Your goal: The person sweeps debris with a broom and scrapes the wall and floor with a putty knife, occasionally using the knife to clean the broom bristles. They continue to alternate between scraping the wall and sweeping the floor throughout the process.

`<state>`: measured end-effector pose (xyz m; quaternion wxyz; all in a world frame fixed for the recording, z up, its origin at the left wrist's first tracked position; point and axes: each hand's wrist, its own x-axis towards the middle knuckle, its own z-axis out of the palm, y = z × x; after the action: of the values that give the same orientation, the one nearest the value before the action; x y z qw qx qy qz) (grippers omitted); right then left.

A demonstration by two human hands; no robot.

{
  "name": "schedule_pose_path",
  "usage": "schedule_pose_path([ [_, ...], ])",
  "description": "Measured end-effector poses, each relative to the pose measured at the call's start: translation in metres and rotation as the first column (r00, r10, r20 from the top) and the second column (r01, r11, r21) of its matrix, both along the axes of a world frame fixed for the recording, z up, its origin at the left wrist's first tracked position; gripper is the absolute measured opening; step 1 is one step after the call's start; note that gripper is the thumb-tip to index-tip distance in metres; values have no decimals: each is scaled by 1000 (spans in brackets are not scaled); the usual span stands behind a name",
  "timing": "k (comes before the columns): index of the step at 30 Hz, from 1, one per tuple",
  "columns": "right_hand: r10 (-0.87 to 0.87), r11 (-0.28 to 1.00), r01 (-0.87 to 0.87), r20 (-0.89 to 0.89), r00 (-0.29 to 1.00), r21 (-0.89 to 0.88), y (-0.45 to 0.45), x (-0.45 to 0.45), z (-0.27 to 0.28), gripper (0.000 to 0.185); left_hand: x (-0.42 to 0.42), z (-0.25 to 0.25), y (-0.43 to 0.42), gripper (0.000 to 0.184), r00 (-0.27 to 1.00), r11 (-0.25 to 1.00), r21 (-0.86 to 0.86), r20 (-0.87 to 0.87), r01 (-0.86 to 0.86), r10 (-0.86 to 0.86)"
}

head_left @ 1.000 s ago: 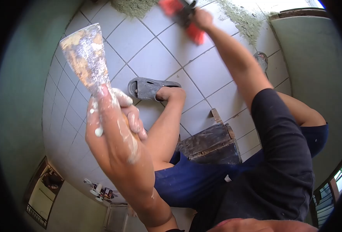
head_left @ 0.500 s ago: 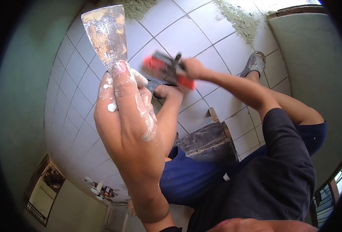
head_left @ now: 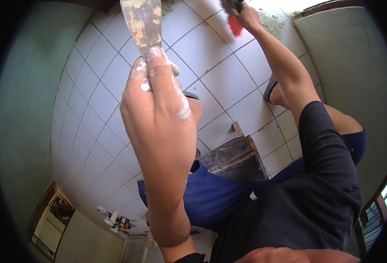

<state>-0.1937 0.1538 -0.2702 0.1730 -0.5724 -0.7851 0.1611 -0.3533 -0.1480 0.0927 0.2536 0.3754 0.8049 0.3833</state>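
My left hand [head_left: 158, 96], spotted with white paste, is closed round a putty knife [head_left: 145, 24] and holds it up close to the camera. The knife's wide blade is stained with dried residue and points up; its handle is hidden by my fingers. At the top of the view, my right hand [head_left: 247, 18] grips a black and red tool [head_left: 235, 26] low over the tiled floor [head_left: 215, 83]. Part of that tool is cut off by the frame's top edge. Greenish debris [head_left: 270, 24] lies on the tiles beside my right hand.
A dark wooden box or stool [head_left: 233, 160] is between my legs. My sandalled foot [head_left: 271, 90] rests on the floor at the right. Green walls [head_left: 351, 61] stand at both sides. Several small items [head_left: 117, 221] lie at the lower left.
The black and red tool came back towards my feet, then moved out again to the top of the view in my right hand. My left hand has shifted up and right with the putty knife.
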Motion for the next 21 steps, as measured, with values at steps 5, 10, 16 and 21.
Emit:
schedule_pose_path([
  [5, 305, 873, -358, -202, 931, -332, -113, 31, 5, 52, 9, 15, 5, 41, 952, 990, -120, 288, -74, 106],
  [10, 549, 598, -552, -205, 810, -582, -242, 94, -6, 43, 12, -1, 1, 43, 998, 994, -107, 59, -10, 16],
  [16, 527, 764, -350, 211, 823, -542, -191, 162, -35, 36, 19, 1, 2, 43, 998, 984, -177, 68, -2, 14],
  [21, 308, 930, -215, 313, 899, -297, -98, 177, -32, 29, 28, 5, 18, 40, 998, 985, -175, 58, 6, 4],
])
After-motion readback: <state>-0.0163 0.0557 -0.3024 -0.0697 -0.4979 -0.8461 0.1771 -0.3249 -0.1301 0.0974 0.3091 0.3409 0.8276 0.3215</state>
